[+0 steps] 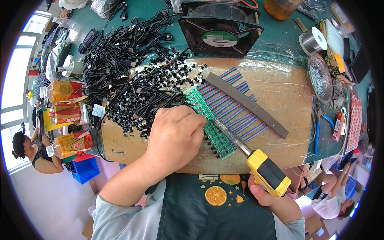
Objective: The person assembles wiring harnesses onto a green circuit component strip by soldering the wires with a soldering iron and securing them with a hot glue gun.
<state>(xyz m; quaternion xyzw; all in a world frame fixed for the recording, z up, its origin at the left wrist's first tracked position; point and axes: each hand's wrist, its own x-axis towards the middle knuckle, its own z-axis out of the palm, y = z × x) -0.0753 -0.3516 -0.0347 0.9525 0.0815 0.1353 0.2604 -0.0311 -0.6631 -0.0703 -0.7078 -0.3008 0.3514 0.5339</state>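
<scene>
Yellow soldering iron (pixel 256 160) points to upper left, tip at green circuit board (pixel 218 141).
Right fingers (pixel 259 191) grip it; left fingers (pixel 190 117) curl, holding unclear; board lies on desk (pixel 280 48), long axis slanting down-right.

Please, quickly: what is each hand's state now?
Left hand: closed beside the green circuit-board strip; anything pinched is hidden.
Right hand: holding the yellow-and-black soldering iron.

A yellow-and-black soldering iron (pixel 261 163) slants, its tip at a diagonal green circuit-board panel (pixel 218 139) with multicoloured wires (pixel 229 111) along its right edge.
</scene>
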